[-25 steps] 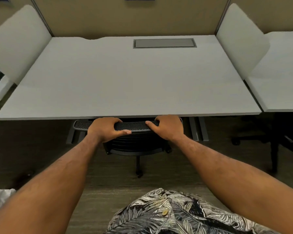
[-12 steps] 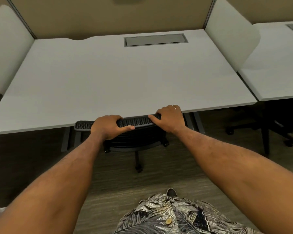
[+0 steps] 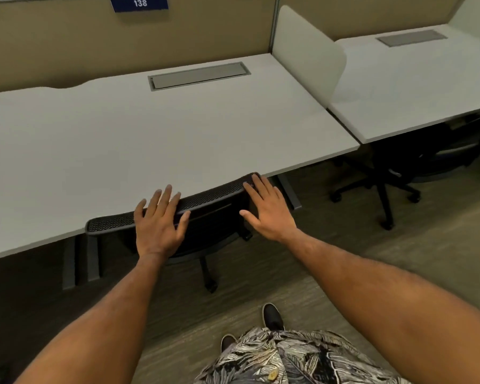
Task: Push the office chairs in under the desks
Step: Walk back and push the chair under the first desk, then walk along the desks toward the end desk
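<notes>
**Black mesh chair sitting tucked at the desk, both hands open over its back**

The chair (image 3: 214,198) is standing at the front edge of the grey desk (image 3: 122,139), with its seat lying hidden beneath the top. Only the back is showing: a black, curved top rail covered in fine mesh is running just under the desk's edge, with a darker panel hanging below it. Beneath that, a black post is dropping to a wheeled base on the brown floor (image 3: 399,259).

The left hand (image 3: 158,223) is reaching over the middle of the rail, its fingers lying straight and spread with the tips overlapping the desk edge. The right hand (image 3: 269,212) is reaching over the rail's right end, its fingers fanned out straight as well. Neither is gripping anything. Whether the palms are pressing on the mesh or hovering just above it cannot be told.

To the right, beyond a white divider (image 3: 308,59), a second desk (image 3: 413,87) is standing with a second chair (image 3: 383,187) below it, its black star base showing. A grey hatch (image 3: 198,76) is lying shut near the first desk's far edge, and a blue sign (image 3: 139,3) reading 138 is hanging behind. Dark shoes (image 3: 272,317) and a leaf-patterned shirt (image 3: 288,358) are showing at the bottom.
</notes>
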The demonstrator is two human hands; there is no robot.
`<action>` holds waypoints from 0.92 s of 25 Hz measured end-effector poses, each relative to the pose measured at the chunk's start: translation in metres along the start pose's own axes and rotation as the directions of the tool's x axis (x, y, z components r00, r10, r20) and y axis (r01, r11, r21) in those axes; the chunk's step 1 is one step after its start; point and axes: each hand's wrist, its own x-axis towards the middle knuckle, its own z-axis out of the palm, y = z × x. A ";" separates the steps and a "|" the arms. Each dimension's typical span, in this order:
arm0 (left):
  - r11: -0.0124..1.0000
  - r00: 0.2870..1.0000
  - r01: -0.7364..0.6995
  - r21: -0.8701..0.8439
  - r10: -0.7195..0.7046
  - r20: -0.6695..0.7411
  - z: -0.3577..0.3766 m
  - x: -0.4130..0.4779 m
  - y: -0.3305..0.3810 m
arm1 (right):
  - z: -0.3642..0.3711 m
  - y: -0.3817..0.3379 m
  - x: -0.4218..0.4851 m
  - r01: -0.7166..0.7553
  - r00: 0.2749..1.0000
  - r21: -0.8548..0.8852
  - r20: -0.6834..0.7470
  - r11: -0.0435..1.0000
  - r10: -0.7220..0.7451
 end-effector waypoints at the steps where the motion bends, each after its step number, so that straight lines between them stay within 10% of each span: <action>1: 1.000 1.000 -0.014 -0.016 0.014 -0.002 0.007 -0.005 0.012 | 0.003 0.007 -0.017 -0.017 1.000 -0.008 0.012 1.000 0.017; 11: 0.906 0.827 -0.400 -0.139 0.422 0.371 0.067 -0.026 0.185 | 0.002 0.118 -0.186 -0.441 0.884 -0.069 0.137 0.895 0.446; 23: 0.683 0.560 -0.684 -0.256 0.717 0.414 0.100 -0.023 0.476 | -0.036 0.313 -0.384 -0.784 0.617 0.055 0.170 0.618 0.768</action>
